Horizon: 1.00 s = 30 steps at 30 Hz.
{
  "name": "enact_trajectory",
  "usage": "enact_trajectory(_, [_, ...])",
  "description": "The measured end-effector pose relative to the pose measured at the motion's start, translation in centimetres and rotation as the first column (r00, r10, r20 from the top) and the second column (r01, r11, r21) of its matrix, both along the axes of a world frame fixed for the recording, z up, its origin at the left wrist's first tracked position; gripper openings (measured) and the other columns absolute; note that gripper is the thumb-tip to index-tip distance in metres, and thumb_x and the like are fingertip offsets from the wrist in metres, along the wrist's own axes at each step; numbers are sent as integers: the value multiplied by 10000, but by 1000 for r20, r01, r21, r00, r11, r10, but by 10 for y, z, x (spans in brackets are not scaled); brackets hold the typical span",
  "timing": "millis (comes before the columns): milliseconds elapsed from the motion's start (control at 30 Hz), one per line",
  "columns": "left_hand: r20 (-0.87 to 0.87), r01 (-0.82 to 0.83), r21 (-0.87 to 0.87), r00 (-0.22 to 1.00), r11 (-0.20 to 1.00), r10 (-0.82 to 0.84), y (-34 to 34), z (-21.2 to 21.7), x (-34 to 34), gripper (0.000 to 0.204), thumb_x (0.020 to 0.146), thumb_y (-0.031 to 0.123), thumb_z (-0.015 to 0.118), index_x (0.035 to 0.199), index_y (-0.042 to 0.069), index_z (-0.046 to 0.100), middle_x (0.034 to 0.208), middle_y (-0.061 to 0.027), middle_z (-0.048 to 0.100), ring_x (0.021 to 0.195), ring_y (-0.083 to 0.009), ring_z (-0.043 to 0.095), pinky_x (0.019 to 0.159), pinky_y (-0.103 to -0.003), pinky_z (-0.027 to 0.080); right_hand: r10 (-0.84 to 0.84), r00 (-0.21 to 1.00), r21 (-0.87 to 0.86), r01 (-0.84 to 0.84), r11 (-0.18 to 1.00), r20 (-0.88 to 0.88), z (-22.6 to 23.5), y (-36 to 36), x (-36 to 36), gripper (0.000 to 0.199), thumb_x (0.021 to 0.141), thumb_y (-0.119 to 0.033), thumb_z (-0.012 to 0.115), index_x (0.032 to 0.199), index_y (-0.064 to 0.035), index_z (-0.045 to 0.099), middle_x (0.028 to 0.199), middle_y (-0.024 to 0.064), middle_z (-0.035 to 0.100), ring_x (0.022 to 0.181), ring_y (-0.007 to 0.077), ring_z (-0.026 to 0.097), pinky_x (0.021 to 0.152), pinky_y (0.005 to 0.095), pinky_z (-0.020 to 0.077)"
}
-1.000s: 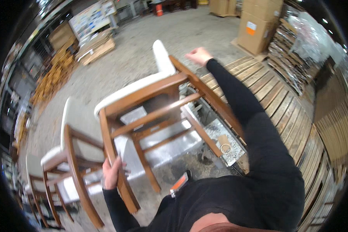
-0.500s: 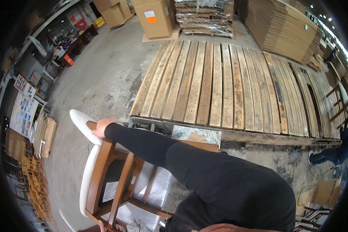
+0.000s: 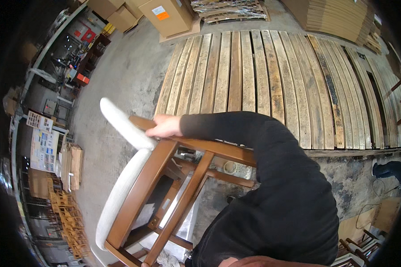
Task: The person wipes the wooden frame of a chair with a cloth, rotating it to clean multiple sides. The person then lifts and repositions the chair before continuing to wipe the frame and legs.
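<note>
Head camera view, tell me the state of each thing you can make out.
Right hand: gripping the chair's wooden frame
Chair: tipped, underside showing
Slatted wooden platform: flat, slats stained in places
Carton: standing, top out of view
Cardboard sheets: stacked
Wooden frames: piled up

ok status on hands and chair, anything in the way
Right hand gripping white-upholstered wooden chair beside backrest; left hand unclear. Chair tipped, underside showing. Slatted wooden platform beyond; nothing visibly blocking.
</note>
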State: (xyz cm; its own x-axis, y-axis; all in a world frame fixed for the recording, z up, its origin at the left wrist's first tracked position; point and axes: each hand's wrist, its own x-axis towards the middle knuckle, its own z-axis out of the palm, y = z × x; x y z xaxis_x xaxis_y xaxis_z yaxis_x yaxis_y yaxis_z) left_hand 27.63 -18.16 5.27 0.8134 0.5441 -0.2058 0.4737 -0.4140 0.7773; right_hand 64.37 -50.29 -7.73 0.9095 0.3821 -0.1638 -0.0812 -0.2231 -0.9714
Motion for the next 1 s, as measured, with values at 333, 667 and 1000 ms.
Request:
enact_trajectory(333, [521,266,90,808,960,-273,-196,29,201,708,862,103,742,1440,-10,351,1059,-113,599,795,-182,612,656,-286,541,-634,645,549,372,748,427,114,-397,-52,409,953,-318,632,1088,64,687,965,58,697,852,114,619,767,271,507])
enact_trajectory(667, [197,755,155,609,638,-768,-419,-273,581,681,667,132,852,1267,20,549,1109,-119,663,1033,-233,635,898,-402,529,-957,-23,445,888,114,290,-123,-472,5,610,932,-228,615,1427,57,400,1417,182,505,1318,278,477,1116,395,362])
enact_trajectory(1000, [458,738,36,587,674,-668,-495,-343,580,483,732,130,703,1184,37,559,1154,-171,624,1068,-289,629,892,-458,535,-812,-7,172,978,116,583,-193,-526,-8,406,1003,-127,548,1324,96,438,1212,256,595,1049,297,640,937,387,513])
